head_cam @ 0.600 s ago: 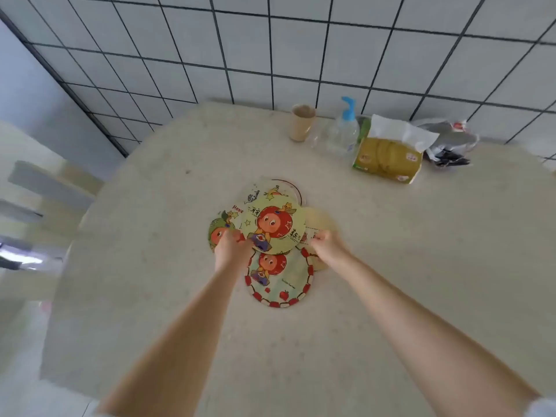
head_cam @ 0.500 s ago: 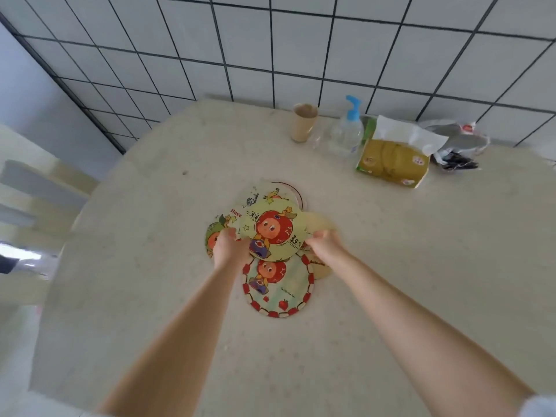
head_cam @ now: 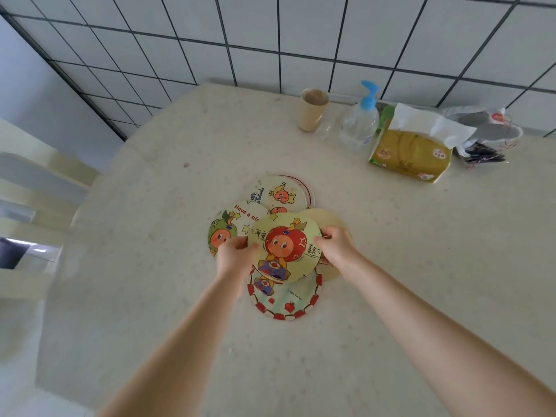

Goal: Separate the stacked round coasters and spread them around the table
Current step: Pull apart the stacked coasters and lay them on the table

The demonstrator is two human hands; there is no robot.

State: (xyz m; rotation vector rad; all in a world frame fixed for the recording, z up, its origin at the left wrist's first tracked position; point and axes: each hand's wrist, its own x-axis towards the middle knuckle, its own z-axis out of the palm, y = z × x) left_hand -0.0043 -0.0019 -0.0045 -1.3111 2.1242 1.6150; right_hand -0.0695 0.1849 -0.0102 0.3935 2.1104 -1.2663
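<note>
Several round cartoon coasters lie fanned and overlapping in the middle of the table. The top coaster point(head_cam: 284, 246), yellow-green with a red apple-headed figure, is tilted up off the pile. My left hand point(head_cam: 236, 255) grips its left edge and my right hand point(head_cam: 334, 246) grips its right edge. Under it lie a red-bordered coaster point(head_cam: 288, 300) nearest me, a "Have a nice" coaster point(head_cam: 231, 225) at the left, a star-figure coaster point(head_cam: 279, 192) at the far side, and a plain tan coaster point(head_cam: 328, 219) at the right.
Along the tiled wall stand a beige cup point(head_cam: 313, 109), a clear pump bottle point(head_cam: 361, 121), a yellow tissue pack point(head_cam: 412, 149) and a plastic bag point(head_cam: 484, 133). The cream speckled table point(head_cam: 421, 266) has bare surface on every side of the pile. A chair point(head_cam: 30, 188) stands at the left.
Both hands have raised the top apple-figure coaster and drawn it toward me, so it now covers more of the red-bordered coaster. The camera has moved closer.
</note>
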